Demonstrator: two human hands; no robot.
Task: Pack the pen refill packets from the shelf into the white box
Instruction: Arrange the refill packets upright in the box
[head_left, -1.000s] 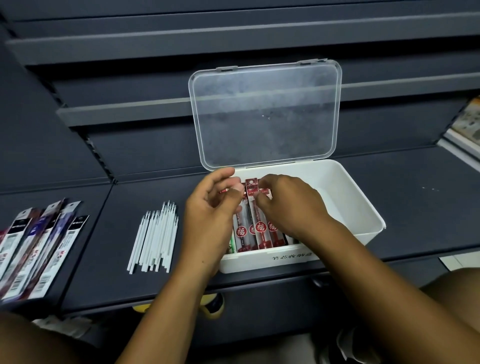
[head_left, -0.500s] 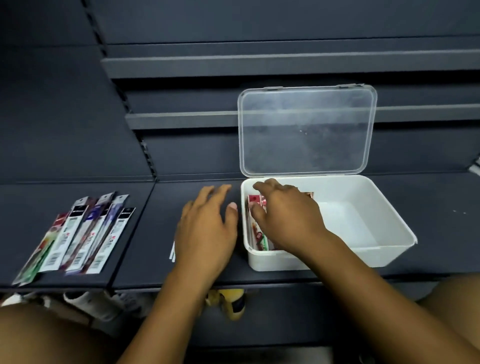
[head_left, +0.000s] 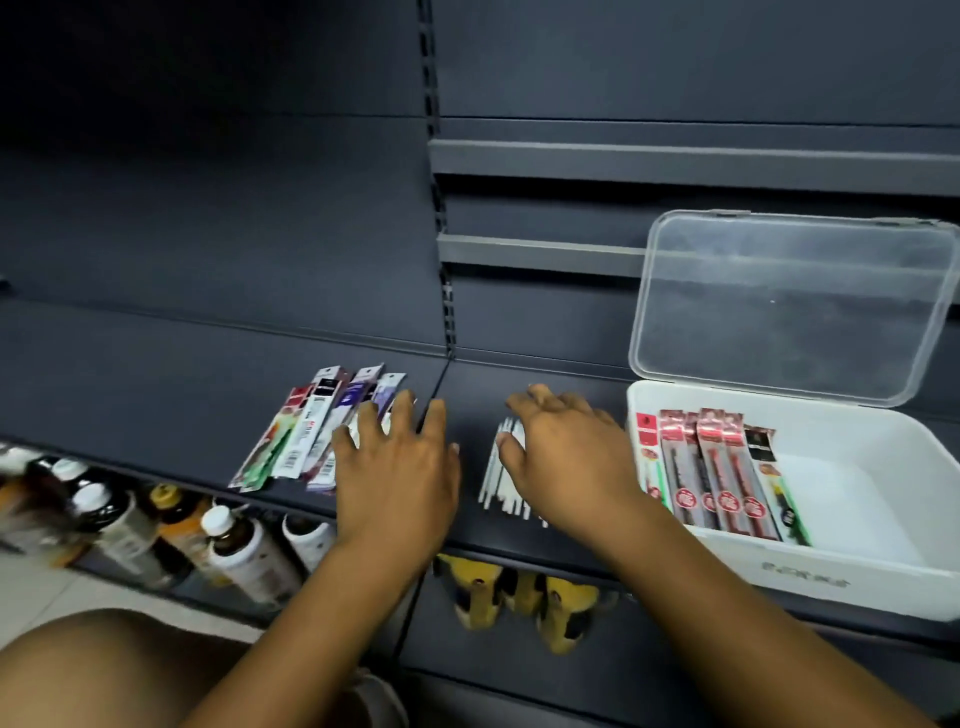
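Hanging over the refill packets (head_left: 311, 426), left hand (head_left: 400, 467) (splayed, perhaps touching).

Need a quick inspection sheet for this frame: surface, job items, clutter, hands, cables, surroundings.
Surface: dark shelf, flat, carries the job's things.
Job's things: white box at right, its clear lid open and upright; packets in box lined along its left side; packets on shelf fanned out at left.
Clutter: white sticks bunched between fan and box.
Grippers: left hand open, spread over the fan's right edge; right hand open over the sticks; contact unclear.
Cables: nothing seen.
Surroundings: bottles and yellow objects below the shelf; rails above.
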